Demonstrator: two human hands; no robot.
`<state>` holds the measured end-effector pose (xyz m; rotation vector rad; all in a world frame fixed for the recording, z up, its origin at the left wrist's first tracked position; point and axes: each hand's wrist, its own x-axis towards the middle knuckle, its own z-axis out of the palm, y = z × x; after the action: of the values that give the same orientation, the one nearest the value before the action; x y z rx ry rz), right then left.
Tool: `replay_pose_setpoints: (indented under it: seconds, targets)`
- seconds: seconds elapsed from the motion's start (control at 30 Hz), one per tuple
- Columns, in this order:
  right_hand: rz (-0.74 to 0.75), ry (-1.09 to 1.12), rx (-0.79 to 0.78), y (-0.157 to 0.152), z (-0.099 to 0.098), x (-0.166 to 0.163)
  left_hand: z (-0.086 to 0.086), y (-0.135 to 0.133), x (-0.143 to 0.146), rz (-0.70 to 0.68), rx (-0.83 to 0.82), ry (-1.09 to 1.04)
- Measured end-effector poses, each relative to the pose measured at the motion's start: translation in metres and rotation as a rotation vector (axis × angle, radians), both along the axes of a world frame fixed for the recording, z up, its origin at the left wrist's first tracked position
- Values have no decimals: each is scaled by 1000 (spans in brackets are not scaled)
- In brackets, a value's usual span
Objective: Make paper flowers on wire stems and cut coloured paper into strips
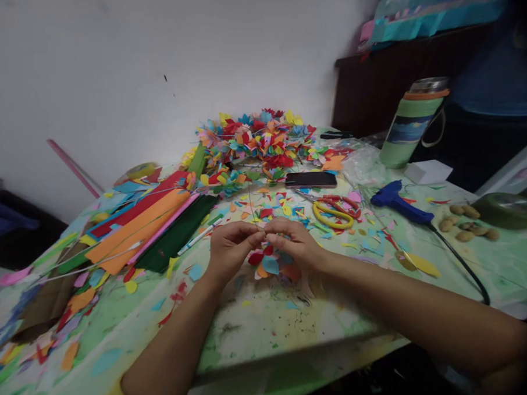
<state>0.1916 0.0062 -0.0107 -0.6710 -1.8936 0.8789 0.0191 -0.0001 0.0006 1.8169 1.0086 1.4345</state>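
Note:
My left hand point(230, 245) and my right hand point(294, 240) meet at the middle of the table, fingertips pinched together on a thin wire point(252, 212) that runs up and away from them. Just below the fingers hangs a small paper flower point(268, 262) with red, blue and orange petals. Both hands are closed. A heap of finished paper flowers point(261, 142) lies behind them near the wall.
Coloured felt sheets point(138, 226) lie at the left. Phone point(310, 180), yellow-handled scissors point(334, 213), blue glue gun point(397, 202) with black cord, green tumbler point(411, 127) and some nuts point(465, 223) sit to the right. Paper scraps cover the table point(260, 326).

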Motion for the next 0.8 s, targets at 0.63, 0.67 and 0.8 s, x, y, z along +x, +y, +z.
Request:
replay_pose_setpoints:
  seconds: [0.63, 0.67, 0.8]
  targets:
    - [-286, -64, 156, 14, 2, 8, 5, 7, -15, 169, 74, -192]
    - [-330, -60, 147, 17, 3, 11, 7, 8, -17, 188, 95, -217]
    - [-448, -59, 84, 32, 1, 21, 14, 13, -24, 234, 127, -304]
